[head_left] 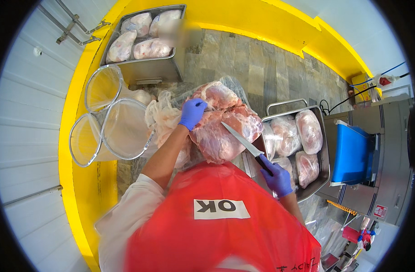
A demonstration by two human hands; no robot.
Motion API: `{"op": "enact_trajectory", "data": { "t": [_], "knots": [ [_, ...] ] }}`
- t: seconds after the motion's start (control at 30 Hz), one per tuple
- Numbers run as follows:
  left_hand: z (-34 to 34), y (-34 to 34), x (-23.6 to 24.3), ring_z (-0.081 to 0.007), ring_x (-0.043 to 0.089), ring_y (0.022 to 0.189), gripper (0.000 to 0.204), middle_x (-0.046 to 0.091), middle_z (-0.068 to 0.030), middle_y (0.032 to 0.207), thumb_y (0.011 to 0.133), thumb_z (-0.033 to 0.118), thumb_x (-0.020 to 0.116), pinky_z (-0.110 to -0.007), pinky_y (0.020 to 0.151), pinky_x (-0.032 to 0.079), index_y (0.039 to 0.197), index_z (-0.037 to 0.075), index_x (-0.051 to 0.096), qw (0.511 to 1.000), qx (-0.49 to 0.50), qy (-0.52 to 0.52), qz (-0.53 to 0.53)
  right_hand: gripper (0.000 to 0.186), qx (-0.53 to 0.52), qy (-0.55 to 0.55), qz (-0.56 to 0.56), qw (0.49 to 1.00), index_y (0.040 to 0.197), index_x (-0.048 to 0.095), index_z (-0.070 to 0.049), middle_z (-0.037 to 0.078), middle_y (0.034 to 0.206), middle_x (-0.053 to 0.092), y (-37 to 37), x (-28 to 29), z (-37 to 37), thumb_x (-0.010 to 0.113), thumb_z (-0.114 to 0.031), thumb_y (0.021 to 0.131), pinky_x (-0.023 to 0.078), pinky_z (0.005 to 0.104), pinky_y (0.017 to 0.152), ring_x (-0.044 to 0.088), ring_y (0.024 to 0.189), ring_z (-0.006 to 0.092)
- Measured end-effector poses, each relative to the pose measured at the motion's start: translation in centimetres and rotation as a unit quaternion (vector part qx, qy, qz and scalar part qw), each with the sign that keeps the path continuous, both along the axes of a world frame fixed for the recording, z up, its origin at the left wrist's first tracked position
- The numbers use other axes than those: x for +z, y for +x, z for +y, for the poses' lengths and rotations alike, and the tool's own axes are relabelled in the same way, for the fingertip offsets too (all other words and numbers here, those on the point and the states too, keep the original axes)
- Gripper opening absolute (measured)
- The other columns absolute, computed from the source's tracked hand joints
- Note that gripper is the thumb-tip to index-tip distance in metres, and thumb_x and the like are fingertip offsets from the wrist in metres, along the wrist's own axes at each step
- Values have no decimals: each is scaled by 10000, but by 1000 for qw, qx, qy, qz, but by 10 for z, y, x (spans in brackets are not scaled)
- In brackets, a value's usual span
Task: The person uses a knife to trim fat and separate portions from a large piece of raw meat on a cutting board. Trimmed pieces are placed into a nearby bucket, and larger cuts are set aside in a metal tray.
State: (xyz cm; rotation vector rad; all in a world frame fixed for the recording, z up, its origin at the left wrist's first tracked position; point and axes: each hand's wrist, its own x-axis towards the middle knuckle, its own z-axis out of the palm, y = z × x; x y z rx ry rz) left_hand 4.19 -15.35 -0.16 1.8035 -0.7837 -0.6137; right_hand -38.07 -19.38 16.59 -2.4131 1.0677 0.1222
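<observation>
A large piece of raw meat (219, 140) lies in front of me, pink with pale fat, split by a deep crease across its middle. Clear plastic (234, 86) shows behind its far edge. My right hand (278, 177), in a blue glove, is wrapped round the black handle of a knife (241, 138). The blade points up and left, its tip at the crease. At the meat's left edge is my left hand (193, 113), also gloved in blue, with its fingers curled closed. What those fingers grip is hidden. Crumpled clear plastic bags (164, 113) bunch beside my left wrist.
Three round-rimmed clear bag holders (126, 129) stand at the left. A metal bin (148, 72) with several bagged meat pieces is at the far left. Another metal bin (326, 149) of bagged meat stands close by my right hand. Beyond it is a blue panel (352, 154) on grey equipment.
</observation>
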Motion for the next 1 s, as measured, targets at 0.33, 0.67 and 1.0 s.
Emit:
{"op": "enact_trajectory", "data": {
  "t": [0.33, 0.67, 1.0],
  "knots": [
    [46, 56, -31, -86, 519, 693, 218, 630, 4, 741, 978, 206, 749, -308, 635, 455, 864, 21, 742, 975, 165, -68, 134, 494, 90, -70, 49, 992, 1455, 656, -330, 162, 873, 702, 44, 74, -29, 718, -329, 965, 582, 485, 698, 717, 773, 383],
    [128, 77, -16, -274, 693, 1035, 520, 723, -172, 1127, 922, 377, 812, -407, 919, 550, 1268, 8, 689, 982, 151, -45, -104, 438, 201, -87, 80, 972, 1408, 689, -313, 144, 843, 726, 106, 114, -39, 725, -306, 972, 573, 488, 680, 722, 776, 369],
    [127, 27, -33, -399, 669, 1048, 428, 755, -161, 1081, 939, 425, 743, -495, 937, 537, 1174, 67, 737, 966, 6, 121, -230, 313, 296, -74, 91, 948, 1290, 761, -270, 113, 933, 781, 188, 155, -42, 701, -316, 987, 589, 467, 743, 743, 823, 349]
  ]
}}
